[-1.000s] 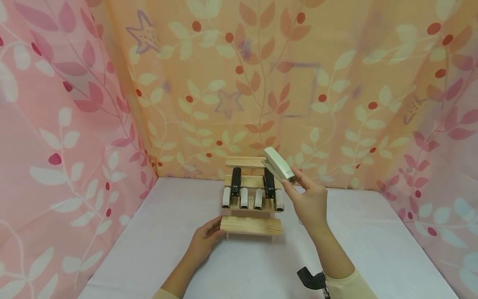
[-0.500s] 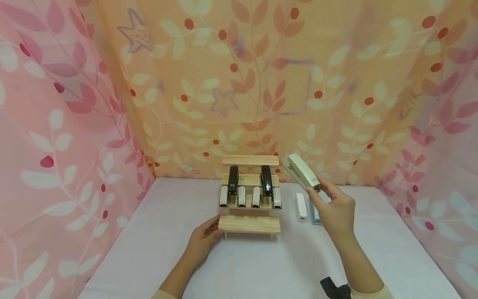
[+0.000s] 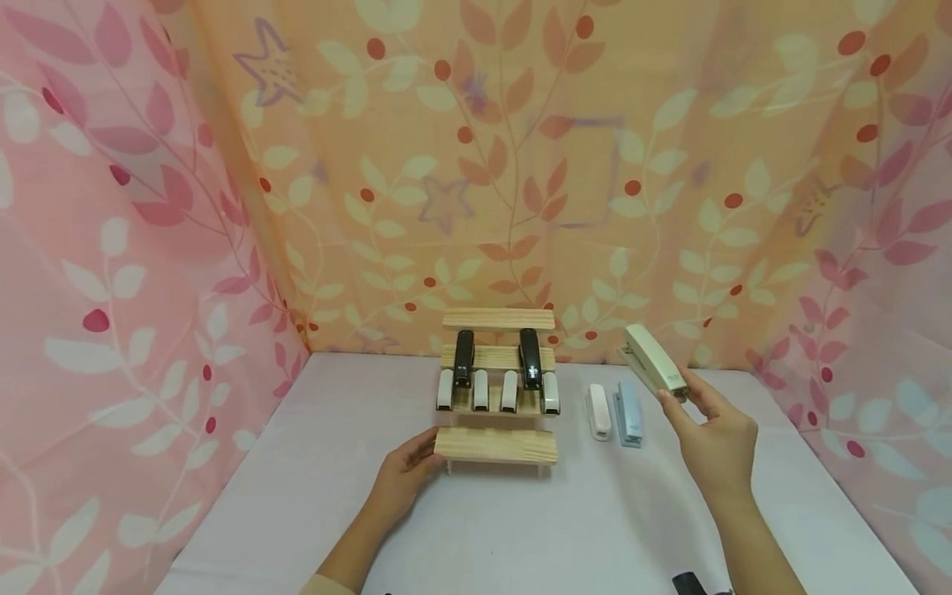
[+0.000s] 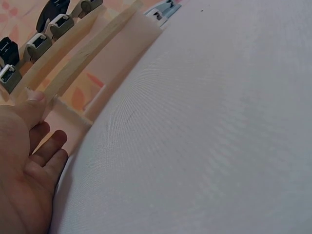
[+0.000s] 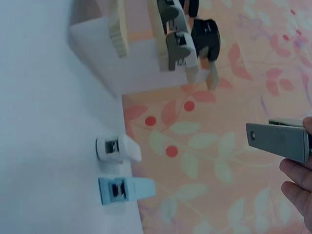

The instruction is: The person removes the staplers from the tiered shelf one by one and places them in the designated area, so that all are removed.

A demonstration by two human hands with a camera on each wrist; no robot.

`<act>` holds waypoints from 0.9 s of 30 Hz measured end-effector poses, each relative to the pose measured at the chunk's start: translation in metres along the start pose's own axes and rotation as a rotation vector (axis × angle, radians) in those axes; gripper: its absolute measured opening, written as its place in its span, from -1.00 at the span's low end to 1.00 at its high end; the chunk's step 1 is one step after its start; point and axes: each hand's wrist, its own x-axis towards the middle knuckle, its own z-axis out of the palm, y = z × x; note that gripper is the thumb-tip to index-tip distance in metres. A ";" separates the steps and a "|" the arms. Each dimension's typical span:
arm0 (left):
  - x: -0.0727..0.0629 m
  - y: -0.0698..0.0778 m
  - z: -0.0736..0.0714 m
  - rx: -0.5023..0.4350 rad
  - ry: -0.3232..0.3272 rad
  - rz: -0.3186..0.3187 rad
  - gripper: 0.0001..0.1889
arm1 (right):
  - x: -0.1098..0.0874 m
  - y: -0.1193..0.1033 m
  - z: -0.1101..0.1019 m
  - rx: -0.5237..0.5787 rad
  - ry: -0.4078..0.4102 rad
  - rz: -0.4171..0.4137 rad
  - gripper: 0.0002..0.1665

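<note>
In the head view my right hand [image 3: 717, 450] pinches a cream stapler [image 3: 656, 362] by its rear end, raised above the table at the right. The right wrist view shows the stapler's flat grey underside [image 5: 278, 140], with the fingers at its back end. My left hand [image 3: 402, 479] holds the left end of the lowest board on a stepped wooden rack [image 3: 497, 445]. The left wrist view has the thumb [image 4: 31, 105] against that board's end and other fingers by the side panel. Small white staplers, such as one at the left [image 3: 445, 390], stand in a row on the rack.
Two black staplers, one at left [image 3: 464, 358] and one at right [image 3: 530, 358], stand a step higher. Right of the rack, a white stapler [image 3: 599, 411] and a light blue stapler [image 3: 629, 413] sit side by side on the table [image 3: 521, 537]. A patterned curtain [image 3: 446, 165] hangs behind.
My right hand has carried the cream stapler rightward, away from the rack and slightly down. The white and blue staplers on the table have come into view. The left hand stays at the rack.
</note>
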 end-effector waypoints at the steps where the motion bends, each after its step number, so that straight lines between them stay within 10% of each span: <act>1: 0.000 0.000 0.000 0.001 -0.001 0.004 -0.42 | 0.000 0.004 -0.002 -0.001 0.005 0.007 -0.38; 27: 0.003 -0.004 0.000 -0.037 -0.008 0.006 -0.43 | -0.012 0.090 -0.002 -0.135 0.020 0.297 -0.41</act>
